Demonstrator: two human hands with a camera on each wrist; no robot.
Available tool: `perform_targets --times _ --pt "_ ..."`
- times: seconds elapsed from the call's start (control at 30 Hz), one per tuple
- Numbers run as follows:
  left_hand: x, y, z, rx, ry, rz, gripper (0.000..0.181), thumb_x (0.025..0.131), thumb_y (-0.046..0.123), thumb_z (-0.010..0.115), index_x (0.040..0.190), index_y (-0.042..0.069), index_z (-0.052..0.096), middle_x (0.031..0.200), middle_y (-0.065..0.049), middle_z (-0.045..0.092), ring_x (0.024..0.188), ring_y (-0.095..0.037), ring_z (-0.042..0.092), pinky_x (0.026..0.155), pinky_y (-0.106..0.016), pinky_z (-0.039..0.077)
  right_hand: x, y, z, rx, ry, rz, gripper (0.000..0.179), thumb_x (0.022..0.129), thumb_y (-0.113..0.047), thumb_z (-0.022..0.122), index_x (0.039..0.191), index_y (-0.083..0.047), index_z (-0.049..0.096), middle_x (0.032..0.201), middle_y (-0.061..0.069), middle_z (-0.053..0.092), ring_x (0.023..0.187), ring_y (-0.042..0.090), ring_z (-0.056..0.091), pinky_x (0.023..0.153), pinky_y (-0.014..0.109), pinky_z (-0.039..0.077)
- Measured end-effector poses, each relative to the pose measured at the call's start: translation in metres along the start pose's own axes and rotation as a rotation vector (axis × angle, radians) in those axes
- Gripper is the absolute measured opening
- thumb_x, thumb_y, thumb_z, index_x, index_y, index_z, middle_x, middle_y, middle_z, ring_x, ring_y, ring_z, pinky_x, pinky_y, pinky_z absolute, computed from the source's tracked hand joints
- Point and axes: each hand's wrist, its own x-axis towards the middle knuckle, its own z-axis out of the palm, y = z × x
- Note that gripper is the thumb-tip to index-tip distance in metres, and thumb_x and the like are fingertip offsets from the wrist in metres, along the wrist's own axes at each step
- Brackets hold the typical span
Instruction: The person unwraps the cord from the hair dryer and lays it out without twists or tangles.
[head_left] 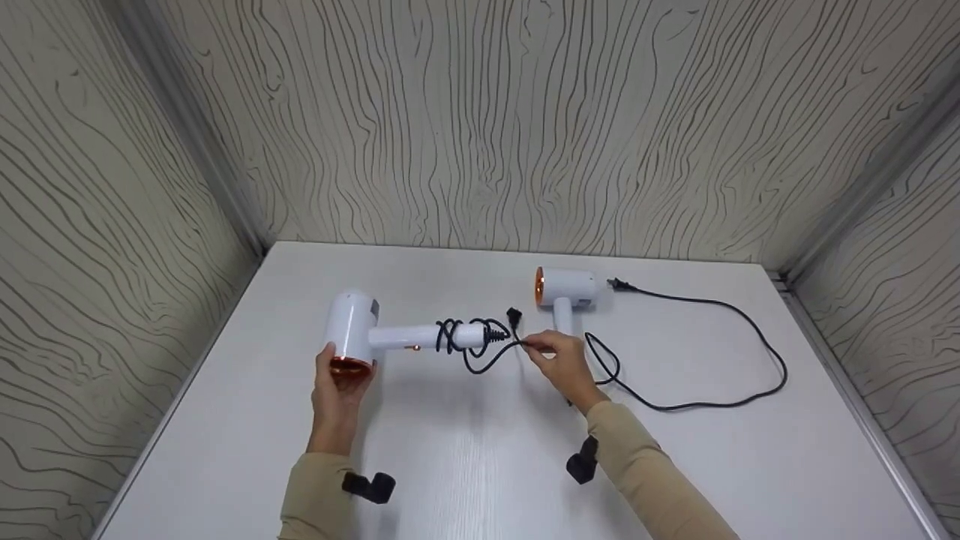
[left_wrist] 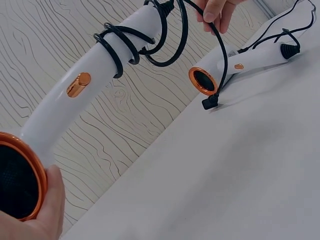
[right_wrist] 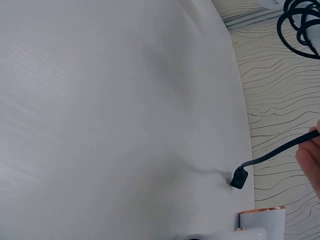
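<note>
My left hand (head_left: 341, 397) grips the head of a white hair dryer (head_left: 350, 322) with a copper-coloured rim, its fingers and thumb round the rim end. The dryer's handle points right, and its black cord (left_wrist: 117, 47) is wound in loose loops about the handle's end. Beyond the loops, my right hand (head_left: 562, 364) pinches the free stretch of this cord between thumb and fingers. The cord's plug (right_wrist: 239, 178) dangles past the fingertips. Behind the right hand, a second white hair dryer (head_left: 571, 288) lies on the table, its handle partly hidden by that hand.
The second dryer's black cord (head_left: 720, 405) runs in a wide curve over the right side of the white table (head_left: 450, 465), ending in a plug (head_left: 621, 285) beside that dryer's head. Wood-grain panels (head_left: 480, 127) enclose the table at the back and both sides.
</note>
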Motion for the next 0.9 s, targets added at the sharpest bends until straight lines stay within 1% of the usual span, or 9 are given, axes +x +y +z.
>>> perform_targets --times 0.1,0.17,0.23,0.33,0.47,0.57,0.67,0.77,0.9 --pt "-0.001 0.003 0.0 -0.03 -0.011 0.001 0.078 0.093 0.061 0.042 0.152 0.02 0.012 0.131 0.0 0.035 0.124 -0.018 0.043 0.105 -0.028 0.05 -0.003 0.002 0.001 -0.023 -0.028 0.018 0.012 0.08 0.007 0.069 0.089 0.0 0.074 0.084 0.011 0.074 0.076 0.02 0.07 0.072 0.024 0.06" --pt "-0.002 0.004 0.001 -0.049 -0.018 0.002 0.077 0.093 0.06 0.043 0.152 0.021 0.011 0.13 0.001 0.035 0.124 -0.017 0.043 0.101 -0.025 0.052 -0.004 0.004 0.003 -0.039 -0.045 0.032 0.012 0.08 0.006 0.069 0.089 -0.001 0.074 0.085 0.011 0.074 0.077 0.021 0.071 0.073 0.025 0.06" --pt "-0.002 0.006 0.001 -0.067 -0.024 0.001 0.076 0.094 0.059 0.043 0.152 0.023 0.01 0.13 0.002 0.035 0.124 -0.018 0.042 0.102 -0.026 0.052 -0.005 0.006 0.004 -0.044 -0.06 0.049 0.012 0.081 0.005 0.069 0.09 -0.001 0.074 0.085 0.011 0.074 0.078 0.022 0.071 0.074 0.026 0.061" --pt "-0.003 0.008 0.002 -0.082 -0.033 0.003 0.073 0.094 0.058 0.042 0.151 0.025 0.01 0.131 0.003 0.035 0.125 -0.017 0.042 0.108 -0.029 0.048 -0.007 0.009 0.005 -0.062 -0.073 0.054 0.011 0.081 0.005 0.069 0.09 -0.001 0.073 0.086 0.011 0.075 0.079 0.023 0.071 0.074 0.027 0.061" --pt "-0.003 0.01 0.002 -0.101 -0.039 0.01 0.074 0.094 0.058 0.042 0.152 0.025 0.01 0.13 0.003 0.035 0.125 -0.017 0.042 0.114 -0.033 0.042 -0.008 0.012 0.008 -0.071 -0.09 0.065 0.011 0.081 0.005 0.069 0.091 0.001 0.073 0.088 0.013 0.075 0.079 0.025 0.071 0.074 0.029 0.061" --pt "-0.003 0.01 0.002 -0.105 -0.044 0.023 0.072 0.094 0.058 0.04 0.151 0.024 0.011 0.129 0.002 0.035 0.122 -0.016 0.043 0.113 -0.032 0.044 -0.01 0.014 0.01 -0.06 -0.109 0.099 0.011 0.082 0.006 0.068 0.091 0.004 0.072 0.089 0.016 0.074 0.081 0.027 0.072 0.075 0.031 0.061" --pt "-0.004 0.011 0.002 -0.109 -0.053 0.041 0.067 0.095 0.058 0.038 0.147 0.024 0.013 0.128 0.001 0.035 0.12 -0.016 0.044 0.109 -0.031 0.047 -0.012 0.019 0.013 -0.078 -0.131 0.132 0.011 0.083 0.005 0.067 0.092 0.005 0.072 0.09 0.016 0.074 0.083 0.026 0.072 0.076 0.032 0.061" --pt "-0.005 0.013 0.003 -0.12 -0.062 0.056 0.063 0.095 0.058 0.037 0.145 0.026 0.014 0.128 0.001 0.035 0.12 -0.015 0.045 0.105 -0.029 0.05 -0.015 0.023 0.016 -0.13 -0.151 0.149 0.01 0.084 0.005 0.066 0.092 0.004 0.072 0.09 0.015 0.074 0.084 0.025 0.072 0.075 0.032 0.06" --pt "-0.007 0.016 0.004 -0.135 -0.071 0.062 0.063 0.095 0.058 0.037 0.144 0.028 0.014 0.13 0.002 0.035 0.122 -0.015 0.043 0.106 -0.029 0.05 -0.019 0.027 0.02 -0.239 -0.185 0.127 0.01 0.084 0.003 0.067 0.092 0.001 0.072 0.09 0.014 0.074 0.085 0.025 0.072 0.075 0.034 0.06"
